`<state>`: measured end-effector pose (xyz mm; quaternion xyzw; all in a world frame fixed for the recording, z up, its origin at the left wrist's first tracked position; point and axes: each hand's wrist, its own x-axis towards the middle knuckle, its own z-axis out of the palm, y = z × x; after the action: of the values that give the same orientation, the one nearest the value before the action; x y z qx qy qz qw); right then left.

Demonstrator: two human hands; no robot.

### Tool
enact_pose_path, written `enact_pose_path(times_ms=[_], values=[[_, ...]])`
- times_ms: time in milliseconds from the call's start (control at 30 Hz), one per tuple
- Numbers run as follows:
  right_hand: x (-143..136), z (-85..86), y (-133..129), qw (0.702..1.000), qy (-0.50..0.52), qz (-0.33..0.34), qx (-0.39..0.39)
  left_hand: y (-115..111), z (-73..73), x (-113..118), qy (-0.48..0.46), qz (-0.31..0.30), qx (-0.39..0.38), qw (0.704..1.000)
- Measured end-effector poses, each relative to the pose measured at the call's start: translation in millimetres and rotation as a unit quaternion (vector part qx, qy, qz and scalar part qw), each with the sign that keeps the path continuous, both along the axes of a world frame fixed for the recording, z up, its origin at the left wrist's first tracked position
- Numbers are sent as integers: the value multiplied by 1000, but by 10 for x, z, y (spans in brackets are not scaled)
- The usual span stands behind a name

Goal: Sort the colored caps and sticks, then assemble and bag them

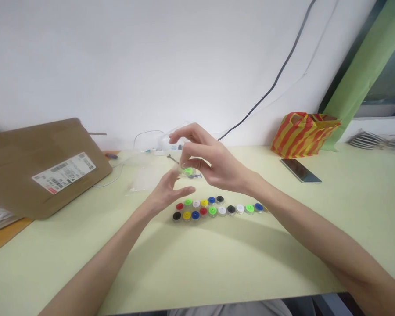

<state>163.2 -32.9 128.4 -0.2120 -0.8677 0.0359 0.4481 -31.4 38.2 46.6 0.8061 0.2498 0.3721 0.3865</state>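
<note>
My right hand (pixel 213 162) is raised above the table, its fingers curled and its thumb and index finger closed at a small clear item with a bright green part (pixel 188 171). The item is partly covered by the fingers, so its kind is unclear. A thin dark rod (pixel 173 158) sticks out to its left, and a bit of blue shows below it. Close beside it is my left hand (pixel 166 191), with the thumb stretched away and the other fingertips partly hidden. Below the hands stand small clear pots with coloured lids (pixel 212 211), in two rows.
A cardboard box (pixel 46 171) with a label leans at the left. Clear plastic packaging (pixel 145 177) and a white power strip (pixel 167 152) lie toward the wall. On the right are a phone (pixel 301 170) and a red-and-yellow striped bag (pixel 299 134). A dark cable (pixel 276 81) runs down the wall.
</note>
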Motion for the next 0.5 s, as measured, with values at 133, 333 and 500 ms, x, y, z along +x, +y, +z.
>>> enact_pose_path(times_ms=[133, 333, 500], values=[[-24, -11, 38, 999, 26, -20, 40, -114, 17, 34, -12, -30, -56, 998], [104, -185, 265, 980, 95, -175, 26, -90, -52, 46, -74, 3, -122, 990], [244, -699, 651, 956, -78, -260, -111, 86, -157, 3, -164, 120, -124, 971]])
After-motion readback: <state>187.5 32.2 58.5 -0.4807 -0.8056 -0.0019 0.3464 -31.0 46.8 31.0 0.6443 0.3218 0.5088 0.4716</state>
